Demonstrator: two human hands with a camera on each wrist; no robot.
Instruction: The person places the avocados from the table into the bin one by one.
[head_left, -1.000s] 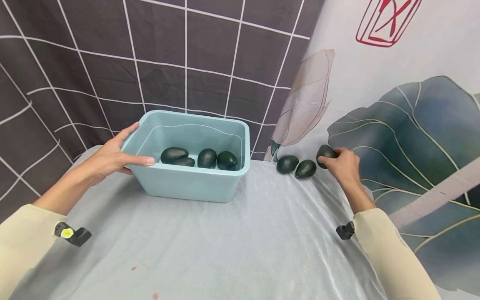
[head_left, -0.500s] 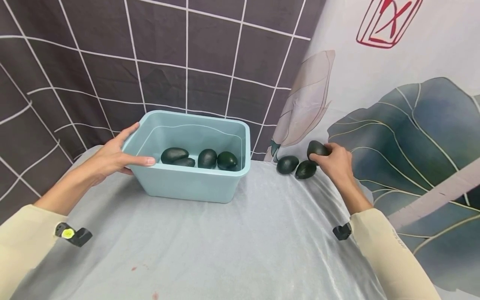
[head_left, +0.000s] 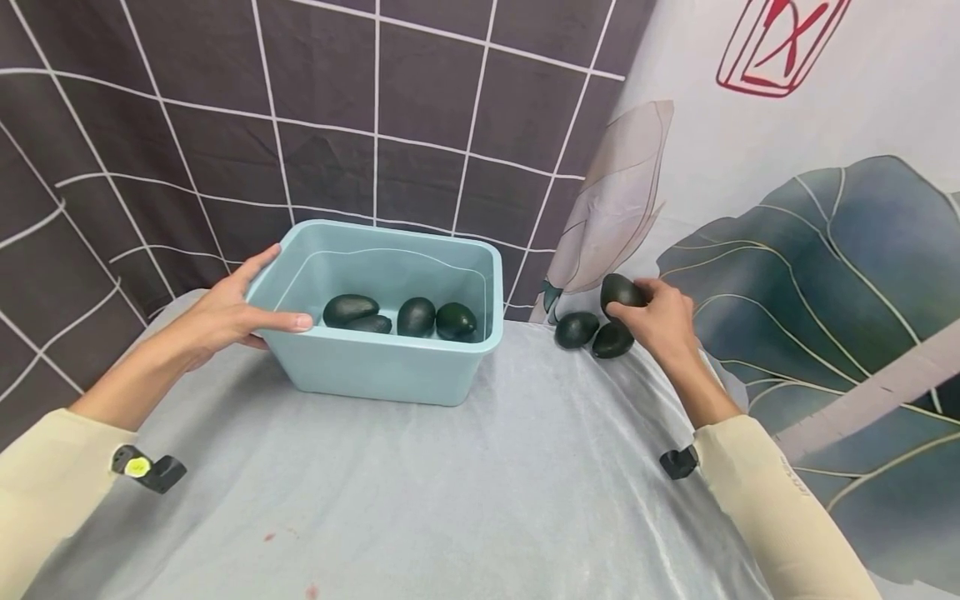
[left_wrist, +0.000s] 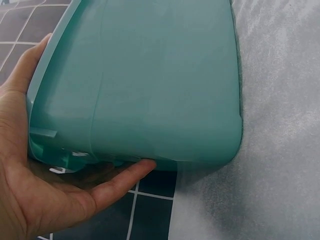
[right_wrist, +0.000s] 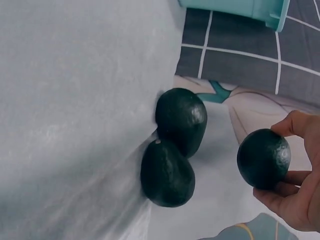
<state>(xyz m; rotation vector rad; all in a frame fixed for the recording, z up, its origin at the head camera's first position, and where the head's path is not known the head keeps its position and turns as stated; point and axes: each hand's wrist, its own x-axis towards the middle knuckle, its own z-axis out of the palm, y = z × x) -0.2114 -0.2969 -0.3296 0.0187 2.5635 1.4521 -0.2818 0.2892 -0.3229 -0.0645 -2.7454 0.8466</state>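
"Avocado [head_left: 621, 290] at the right hand [head_left: 663, 315], do you have it?"

"Yes, I see it pinched between the thumb and partly curled fingers, near a touching pair of avocados [right_wrist: 172, 142] at the edge of the table [head_left: 450, 500]."

"And the left hand [head_left: 232, 308]?"

"Well apart from it; I see that one spread, touching the left end of the bin [head_left: 375, 367], four avocados [head_left: 414, 317] inside."

A grey cloth-covered surface [head_left: 450, 500] bears a light-blue tub [head_left: 375, 367] and two touching dark-green avocados [head_left: 576, 330].
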